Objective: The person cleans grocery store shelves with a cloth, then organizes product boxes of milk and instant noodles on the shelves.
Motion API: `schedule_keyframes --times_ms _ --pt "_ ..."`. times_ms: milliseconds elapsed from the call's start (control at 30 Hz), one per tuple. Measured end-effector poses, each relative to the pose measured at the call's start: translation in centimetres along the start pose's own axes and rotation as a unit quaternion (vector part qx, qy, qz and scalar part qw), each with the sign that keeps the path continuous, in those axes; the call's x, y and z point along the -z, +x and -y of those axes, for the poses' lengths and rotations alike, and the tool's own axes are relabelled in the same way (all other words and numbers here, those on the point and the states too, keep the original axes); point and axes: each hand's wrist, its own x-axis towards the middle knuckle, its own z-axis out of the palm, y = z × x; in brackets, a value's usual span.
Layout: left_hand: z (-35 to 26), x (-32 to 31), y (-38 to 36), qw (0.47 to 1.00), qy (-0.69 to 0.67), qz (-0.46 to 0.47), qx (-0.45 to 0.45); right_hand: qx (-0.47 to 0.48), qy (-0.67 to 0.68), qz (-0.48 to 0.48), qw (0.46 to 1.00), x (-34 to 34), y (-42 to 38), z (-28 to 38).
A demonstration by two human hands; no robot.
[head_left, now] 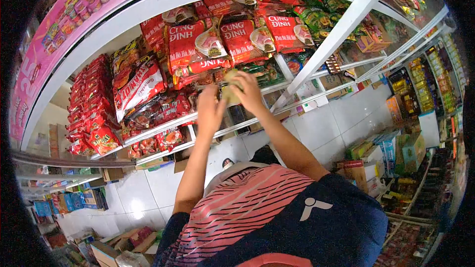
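Both my arms reach up to a white wire shelf (163, 127) stacked with red instant-noodle packets. My right hand (247, 92) grips a small yellowish-green packet (229, 89) just in front of the shelf's middle tier. My left hand (210, 111) is raised beside it, fingers curled near the same packet; whether it touches the packet is hidden. Red "Cung Dinh" noodle packs (237, 37) sit directly above the hands. Other red noodle bags (138, 86) lie to the left of my left hand.
A white shelf post (336, 34) slants past my right arm. More shelves of packaged goods (415, 84) run along the right. Cardboard boxes (356, 168) and cartons stand on the white tiled floor (143, 193). A pink banner (54, 34) tops the shelf.
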Motion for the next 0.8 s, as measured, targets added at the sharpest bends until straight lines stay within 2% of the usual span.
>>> schedule_keyframes --times_ms 33,67,100,133,167,200,233,267,300,333,367,400,433,467,500,533,567,600,633,667,733,767,800 --pt "-0.7 -1.4 0.6 0.999 -0.028 -0.008 -0.044 0.018 0.082 0.019 0.996 -0.4 0.1 1.2" --pt "-1.0 -2.5 1.0 0.994 -0.056 -0.017 -0.087 0.021 0.088 0.024 0.996 -0.6 -0.3 1.1" --pt "-1.1 -2.9 1.0 0.995 -0.051 -0.022 -0.083 -0.062 0.203 0.023 0.977 -0.5 -0.8 0.5" --pt "-1.1 -3.2 1.2 0.994 0.041 -0.013 -0.097 -0.144 0.312 0.022 0.939 0.2 -1.1 -0.2" --pt "-1.1 -3.4 1.6 0.985 0.131 -0.004 -0.110 -0.114 0.331 0.017 0.937 1.8 -2.3 -1.0" --pt "-0.8 -3.3 1.7 0.985 0.131 -0.011 -0.109 -0.181 0.346 0.086 0.916 5.4 -3.0 0.0" --pt "-0.2 -2.8 1.5 0.986 0.131 -0.006 -0.099 -0.232 0.420 0.106 0.871 7.4 -4.7 -1.9" --pt "0.5 -2.1 1.2 0.987 0.131 0.000 -0.089 -0.283 0.376 0.166 0.867 10.2 -6.1 -4.1" --pt "1.7 -0.9 0.9 0.988 0.137 -0.007 -0.067 -0.288 0.347 0.196 0.871 13.4 -7.2 -5.4" --pt "2.4 0.7 0.1 0.988 0.150 -0.016 -0.027 -0.336 0.353 0.152 0.860 16.4 -7.6 -5.6" --pt "3.9 2.0 -0.7 0.986 0.164 -0.034 0.010 -0.305 0.256 0.082 0.914 18.8 -8.5 -8.3" --pt "4.8 3.6 -1.9 0.981 0.175 -0.065 0.055 -0.288 0.218 -0.013 0.932 20.8 -8.5 -9.6" --pt "6.3 5.4 -3.0 0.973 0.199 -0.102 0.054 -0.222 0.168 -0.085 0.957 22.4 -8.0 -12.6" --pt "6.9 7.4 -3.7 0.965 0.218 -0.112 0.091 -0.229 0.057 -0.112 0.965 24.0 -6.9 -14.8" --pt "8.3 8.6 -4.8 0.960 0.211 -0.145 0.112 -0.151 -0.047 -0.150 0.976 24.6 -4.5 -16.2" --pt "8.4 9.7 -5.5 0.947 0.230 -0.179 0.135 -0.166 -0.109 -0.152 0.968 24.8 -2.8 -19.0" --pt "9.7 10.3 -6.4 0.935 0.261 -0.201 0.131 -0.156 -0.101 -0.123 0.975 25.1 -0.8 -21.7" --pt "9.9 10.6 -6.7 0.919 0.304 -0.218 0.120 -0.153 -0.157 -0.097 0.971 25.1 1.1 -23.4" --pt "9.7 10.7 -6.8 0.922 0.294 -0.212 0.134 -0.148 -0.211 -0.070 0.964 24.9 2.7 -24.7" --pt "9.4 10.9 -6.8 0.924 0.284 -0.208 0.149 -0.142 -0.207 -0.067 0.966 24.5 3.9 -25.8" --pt "9.2 9.9 -6.7 0.908 0.304 -0.250 0.147 -0.308 -0.231 -0.027 0.922 23.5 5.8 -28.5" --pt "8.9 9.5 -6.7 0.909 0.289 -0.253 0.160 -0.193 -0.333 -0.003 0.923 23.5 6.1 -30.2" --pt "9.0 9.0 -6.8 0.904 0.302 -0.253 0.166 -0.167 -0.367 0.017 0.915 23.3 6.1 -32.4"
